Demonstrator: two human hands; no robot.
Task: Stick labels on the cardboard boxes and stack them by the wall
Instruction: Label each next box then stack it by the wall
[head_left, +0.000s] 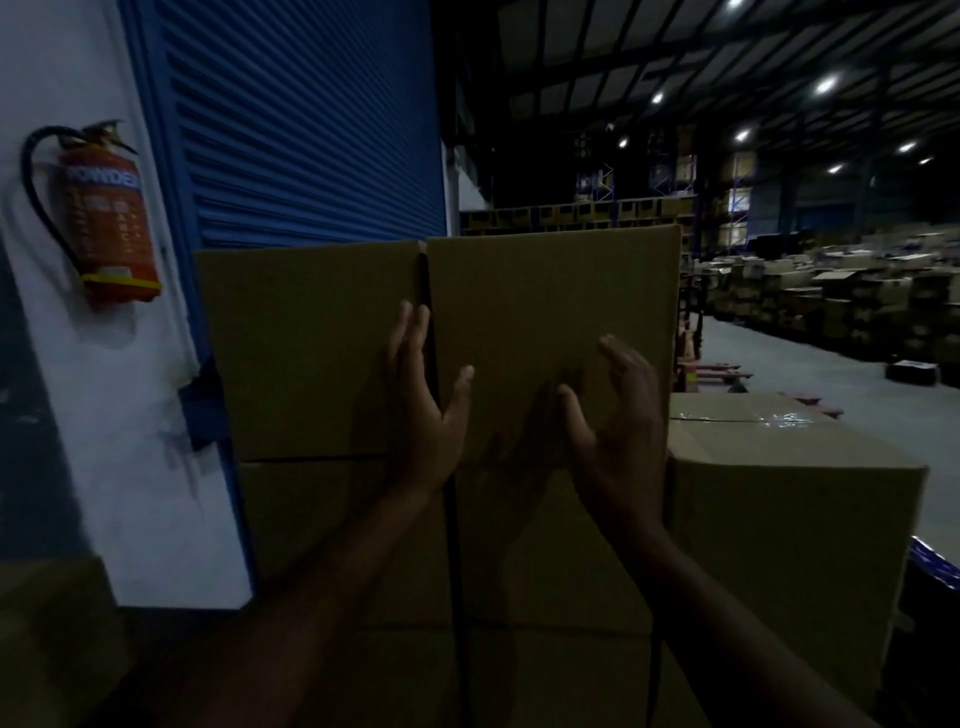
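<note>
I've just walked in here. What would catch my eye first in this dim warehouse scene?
Probably the red fire extinguisher on the white wall at far left, beside the big blue roller shutter. In the middle, the left hand and the right hand reach toward the top right cardboard box of a stack in front of the shutter.

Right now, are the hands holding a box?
No. The left hand lies flat against the top right box; the right hand hovers open near it.
</note>
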